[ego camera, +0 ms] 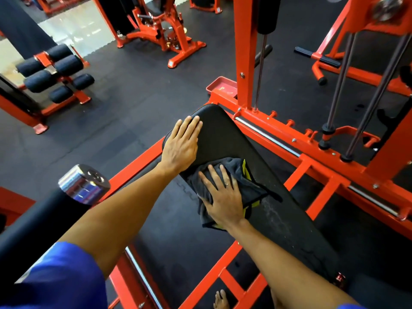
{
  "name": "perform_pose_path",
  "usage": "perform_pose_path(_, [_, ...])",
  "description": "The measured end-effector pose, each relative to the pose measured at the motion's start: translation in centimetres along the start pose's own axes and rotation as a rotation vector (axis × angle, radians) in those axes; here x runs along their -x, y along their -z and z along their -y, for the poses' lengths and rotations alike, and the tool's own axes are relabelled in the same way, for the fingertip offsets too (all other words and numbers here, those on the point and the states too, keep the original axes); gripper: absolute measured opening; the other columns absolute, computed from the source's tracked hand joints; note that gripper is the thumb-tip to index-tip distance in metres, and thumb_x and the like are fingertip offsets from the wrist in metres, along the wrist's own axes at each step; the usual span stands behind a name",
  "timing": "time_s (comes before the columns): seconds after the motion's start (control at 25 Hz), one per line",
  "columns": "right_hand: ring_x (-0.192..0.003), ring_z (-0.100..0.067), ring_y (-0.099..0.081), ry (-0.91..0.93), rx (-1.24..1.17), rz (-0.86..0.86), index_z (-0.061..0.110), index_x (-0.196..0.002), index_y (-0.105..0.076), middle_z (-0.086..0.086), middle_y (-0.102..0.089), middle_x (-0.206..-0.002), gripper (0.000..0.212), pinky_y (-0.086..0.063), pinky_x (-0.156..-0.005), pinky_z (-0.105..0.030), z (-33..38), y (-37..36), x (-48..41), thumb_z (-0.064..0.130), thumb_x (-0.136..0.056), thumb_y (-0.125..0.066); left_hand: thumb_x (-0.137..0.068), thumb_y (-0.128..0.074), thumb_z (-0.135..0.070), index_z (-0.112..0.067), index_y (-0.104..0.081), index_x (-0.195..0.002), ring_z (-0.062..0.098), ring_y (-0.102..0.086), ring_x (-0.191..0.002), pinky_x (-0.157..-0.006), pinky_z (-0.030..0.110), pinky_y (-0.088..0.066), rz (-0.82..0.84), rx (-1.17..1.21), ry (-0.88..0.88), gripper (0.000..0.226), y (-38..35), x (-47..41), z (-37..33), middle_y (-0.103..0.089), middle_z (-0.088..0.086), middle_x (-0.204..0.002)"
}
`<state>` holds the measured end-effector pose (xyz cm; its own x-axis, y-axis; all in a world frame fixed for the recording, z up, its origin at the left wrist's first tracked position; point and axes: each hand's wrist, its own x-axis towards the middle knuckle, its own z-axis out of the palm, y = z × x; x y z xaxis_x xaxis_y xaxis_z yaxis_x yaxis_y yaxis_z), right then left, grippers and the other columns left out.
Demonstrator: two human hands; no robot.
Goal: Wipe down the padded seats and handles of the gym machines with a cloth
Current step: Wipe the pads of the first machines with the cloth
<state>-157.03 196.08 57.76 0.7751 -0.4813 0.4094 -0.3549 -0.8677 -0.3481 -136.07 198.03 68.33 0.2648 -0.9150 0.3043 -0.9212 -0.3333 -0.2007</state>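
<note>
Black rubber floor (133, 103), tiled, with a pale strip at far left. Open floor runs left of the machine. Far left is a roller-pad bench (53, 72).

Orange machine frame (312, 166) takes up the right and near ground. A chrome rail (267, 137) and upright guide rods (338, 90) hem in the pad's right side.

Padded seat (225, 134): long, black, smooth, running near right to a rounded far end. Pale scuffs just near-right of the cloth. The far end is bare.

Chrome-capped bar (84, 184) at near left, beside the left forearm.

Left hand (181, 146) lies flat on the pad's far left edge, fingers straight and together.

Right hand (223, 197), fingers splayed, presses the cloth (254, 190) mid-pad. The cloth is dark grey, crumpled and yellow-green-edged.

Ring (227, 184) on one right finger.
</note>
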Motion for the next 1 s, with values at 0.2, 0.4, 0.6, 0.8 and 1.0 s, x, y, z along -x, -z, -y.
perform_pose_path(0.2, [-0.154,-0.026,-0.029,-0.313,0.033,-0.041,0.036,-0.161,-0.032,0.000,-0.033,-0.167,0.070,-0.028,-0.121,-0.053,-6.1,1.5,-6.3,0.047,-0.096,-0.057,-0.101,-0.033,-0.022,-0.007,-0.035,-0.157,0.030,-0.022,-0.155,-0.127,0.048,-0.015,0.060,-0.008,-0.173,0.057,-0.9,-0.3,-2.7,-0.030,0.012,-0.165])
perform_pose_path(0.4, [-0.148,-0.031,-0.039,-0.644,-0.025,-0.178,0.027,-0.158,-0.038,-0.004,-0.041,-0.162,0.070,-0.031,-0.120,-0.058,-7.6,0.6,-2.3,0.063,-0.098,-0.048,-0.107,-0.031,-0.036,-0.010,-0.026,-0.160,0.027,-0.016,-0.156,-0.128,0.048,-0.011,0.120,-0.048,-0.273,0.060,-1.5,-1.2,-4.7,-0.021,0.011,-0.168])
perform_pose_path(0.6, [-0.150,-0.036,-0.036,-0.536,-0.055,-0.157,0.027,-0.152,-0.050,-0.005,-0.041,-0.163,0.058,-0.030,-0.120,-0.055,-5.7,0.0,-1.5,0.053,-0.100,-0.050,-0.105,-0.036,-0.046,-0.011,-0.026,-0.161,0.027,-0.014,-0.157,-0.127,0.049,-0.012,0.083,-0.055,-0.234,0.066,-1.9,-1.2,-5.4,-0.018,0.011,-0.169])
perform_pose_path(0.8, [-0.136,-0.034,-0.053,-0.689,-0.227,-0.059,0.024,-0.146,-0.055,-0.004,-0.056,-0.148,0.056,-0.038,-0.112,-0.048,-8.8,2.8,-11.3,0.053,-0.098,-0.056,-0.106,-0.036,-0.043,-0.010,-0.028,-0.160,0.028,-0.017,-0.156,-0.127,0.050,-0.014,0.045,-0.048,-0.239,0.064,-2.3,-1.1,-5.3,-0.021,0.011,-0.168])
perform_pose_path(1.0, [-0.115,-0.040,-0.065,-0.775,-0.289,0.065,0.029,-0.133,-0.058,-0.008,-0.069,-0.128,0.057,-0.052,-0.092,-0.046,-14.0,4.8,-4.7,0.069,-0.092,-0.054,-0.105,-0.035,-0.046,-0.012,-0.022,-0.162,0.027,-0.014,-0.157,-0.127,0.049,-0.012,0.072,-0.072,-0.219,0.067,-2.0,-1.2,-5.4,-0.016,0.010,-0.169])
